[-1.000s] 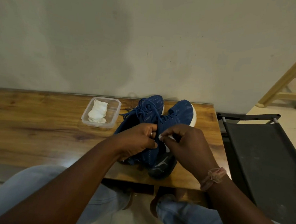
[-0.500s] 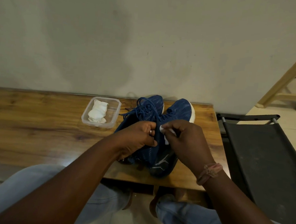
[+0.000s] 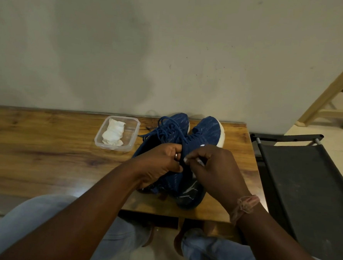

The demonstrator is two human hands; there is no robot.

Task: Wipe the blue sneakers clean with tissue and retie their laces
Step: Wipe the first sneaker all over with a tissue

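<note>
The right sneaker [image 3: 206,132] is gripped by the left hand [image 3: 160,161]; something small and white, unidentifiable, is pinched by the right hand [image 3: 214,168].

A wooden table [image 3: 44,162] runs from the left edge to a corner at the right, its far edge against the wall; on it, toward 12 o'clock, two blue sneakers [image 3: 206,132] stand side by side, toes to the wall; just beside them at 10 o'clock sits a clear tub [image 3: 131,135] holding white tissue [image 3: 114,132]; loose laces [image 3: 166,129] trail toward the tub.
</note>
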